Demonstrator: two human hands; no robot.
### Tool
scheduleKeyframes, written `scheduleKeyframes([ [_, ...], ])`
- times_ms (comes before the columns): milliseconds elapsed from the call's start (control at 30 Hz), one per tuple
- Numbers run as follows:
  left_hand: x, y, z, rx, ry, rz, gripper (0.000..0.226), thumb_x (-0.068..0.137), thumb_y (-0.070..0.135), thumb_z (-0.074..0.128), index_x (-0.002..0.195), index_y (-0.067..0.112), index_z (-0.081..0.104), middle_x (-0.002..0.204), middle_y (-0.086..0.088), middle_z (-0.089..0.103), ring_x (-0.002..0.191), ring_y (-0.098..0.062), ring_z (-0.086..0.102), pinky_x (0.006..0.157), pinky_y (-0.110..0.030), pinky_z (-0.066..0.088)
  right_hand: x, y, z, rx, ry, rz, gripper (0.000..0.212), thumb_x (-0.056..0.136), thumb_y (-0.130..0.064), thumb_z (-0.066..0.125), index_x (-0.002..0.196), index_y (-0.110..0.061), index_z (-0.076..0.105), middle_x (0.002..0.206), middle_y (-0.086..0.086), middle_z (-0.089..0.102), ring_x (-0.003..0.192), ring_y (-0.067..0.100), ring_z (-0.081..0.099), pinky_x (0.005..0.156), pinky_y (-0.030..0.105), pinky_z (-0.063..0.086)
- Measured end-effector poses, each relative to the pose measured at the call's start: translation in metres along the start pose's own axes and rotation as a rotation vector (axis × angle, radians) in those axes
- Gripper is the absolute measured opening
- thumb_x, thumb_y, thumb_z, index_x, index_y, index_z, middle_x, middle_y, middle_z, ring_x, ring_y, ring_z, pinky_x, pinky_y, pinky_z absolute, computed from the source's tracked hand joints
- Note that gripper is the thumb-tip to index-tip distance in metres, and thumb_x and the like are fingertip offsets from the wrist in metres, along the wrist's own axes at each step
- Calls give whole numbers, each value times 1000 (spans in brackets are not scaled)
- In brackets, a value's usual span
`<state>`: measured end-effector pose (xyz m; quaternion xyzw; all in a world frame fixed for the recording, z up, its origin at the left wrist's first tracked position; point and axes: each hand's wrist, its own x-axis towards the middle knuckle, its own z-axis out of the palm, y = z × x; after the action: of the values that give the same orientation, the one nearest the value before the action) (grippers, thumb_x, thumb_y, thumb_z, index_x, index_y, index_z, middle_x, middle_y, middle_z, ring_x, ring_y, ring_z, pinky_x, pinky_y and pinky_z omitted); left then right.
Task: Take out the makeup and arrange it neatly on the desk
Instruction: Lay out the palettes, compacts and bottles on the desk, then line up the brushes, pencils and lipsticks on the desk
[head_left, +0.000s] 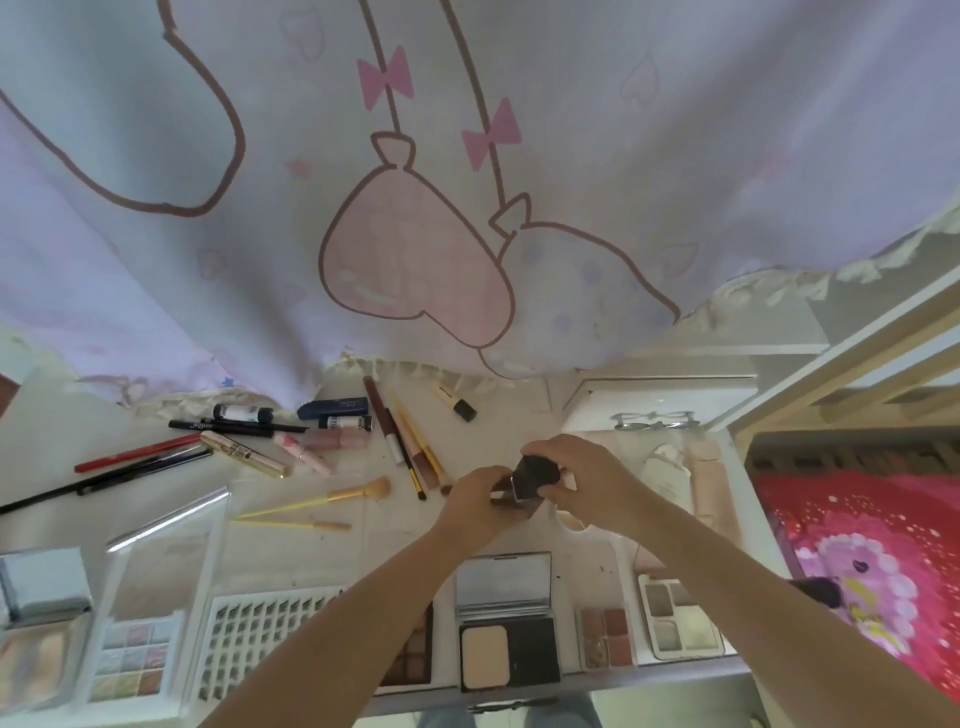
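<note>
Both hands meet over mid-desk on one item: left hand (480, 496) has fingers curled round the brown lower part of a dark square bottle (535, 480), right hand (576, 470) grips its black cap end from above. Whether the bottle is lifted off the desk (363, 540) or resting on it, I can't tell.

Far left of the hands: red pencil (137, 453) and black pencils fanned out, then a gold tube (244, 453), small bottles and a navy case (332, 408) bunched near the curtain (467, 182) hem. Just left of the left hand: brown and yellow-handled sticks, plus a fluffy yellow brush (337, 496) pointing at the left wrist. Bare desk patch sits below that brush, left of the left forearm.

Near desk edge, below the forearms: pastel palette (132, 657), white grid tray (260, 644), brown palette partly under the left arm, open black compact (506, 623) between the arms, small red-brown palette (608, 636), white palette (680, 618) under the right arm, all close to the front edge.

Right of the right hand: white tray (654, 395) with clear glasses (652, 421); beyond the desk edge, red patterned fabric (857, 561).
</note>
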<state>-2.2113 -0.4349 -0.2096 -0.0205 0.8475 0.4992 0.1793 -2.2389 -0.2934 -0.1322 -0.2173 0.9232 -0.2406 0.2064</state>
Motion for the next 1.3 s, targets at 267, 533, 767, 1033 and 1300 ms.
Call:
scheduleKeyframes([
  [267, -18, -29, -25, 275, 28, 48, 39, 90, 15, 51, 128, 12, 46, 133, -3, 48, 122, -16, 44, 100, -20, 31, -9, 10, 14, -1, 88, -50, 46, 80, -3, 62, 124, -15, 52, 116, 8, 59, 104, 21, 56, 88, 18, 40],
  [533, -53, -54, -53, 403, 233, 49, 32, 92, 9, 42, 122, 13, 52, 128, -3, 52, 126, -18, 39, 101, -17, 25, -6, 10, 18, -53, 79, -57, 49, 81, -2, 60, 127, -15, 49, 121, 9, 56, 108, 20, 53, 89, 14, 35],
  [767, -93, -51, -76, 650, 437, 65, 31, 81, 3, 59, 111, 1, 61, 113, -16, 63, 111, -33, 55, 95, -35, 43, -12, -7, 8, -324, 162, -243, 50, 78, -16, 67, 125, -7, 52, 126, 13, 54, 119, 29, 49, 100, 34, 37],
  [1033, -152, -58, -109, 835, 551, -233, 35, 82, 13, 60, 114, -1, 58, 122, -21, 56, 121, -36, 48, 98, -43, 40, 15, -77, 30, -263, 258, -654, 13, 66, -5, 71, 77, 1, 69, 74, 14, 68, 71, 29, 66, 67, 32, 54],
  [1300, -193, -78, -134, 862, 551, -304, 33, 60, 3, 78, 90, -5, 67, 96, -23, 67, 96, -41, 63, 75, -48, 52, 45, -95, 86, -212, -116, -292, 34, 92, -20, 42, 123, -11, 53, 123, 7, 56, 115, 20, 47, 92, 25, 38],
])
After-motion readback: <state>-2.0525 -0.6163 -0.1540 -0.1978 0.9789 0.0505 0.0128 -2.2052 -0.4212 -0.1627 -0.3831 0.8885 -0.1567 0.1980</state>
